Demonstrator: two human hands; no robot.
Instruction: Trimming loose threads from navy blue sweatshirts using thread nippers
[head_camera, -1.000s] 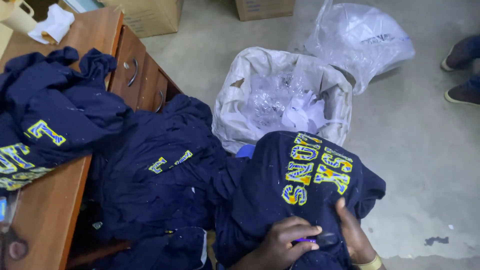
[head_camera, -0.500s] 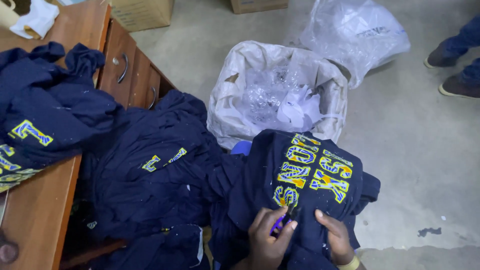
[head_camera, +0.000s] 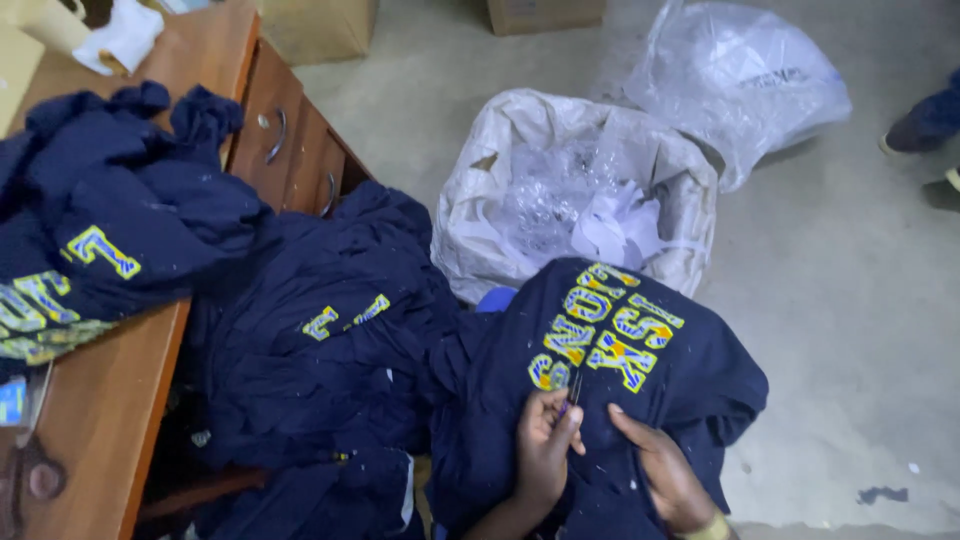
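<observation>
While spread over the lap at the lower middle of the view, navy garment (head_camera: 640, 380) with yellow and blue stitched letters facing up. Left hand (head_camera: 545, 440) on the cloth just below the letters, fingers (head_camera: 560, 415) pinched narrow around a small thin tool (head_camera: 573, 388), tip touching the lowest letter. Right hand (head_camera: 665, 470) flat on the fabric just beside, fingers loosely spread, pressing the cloth and gripping nothing. Yellow band at that wrist, at the bottom edge.

To the left, heap of more navy garments (head_camera: 320, 350) hanging against a wooden surface (head_camera: 110, 420) with drawers and metal handles. Another navy pile (head_camera: 110, 230) lying on top of that surface, lettering partly showing. White sack (head_camera: 570, 190) on the concrete floor just behind the held garment, mouth open, crumpled clear plastic and white paper inside. Clear plastic bag (head_camera: 740, 80) beyond it. Cardboard boxes along the top edge. Another person's dark shoe (head_camera: 925, 120) at the right edge.
</observation>
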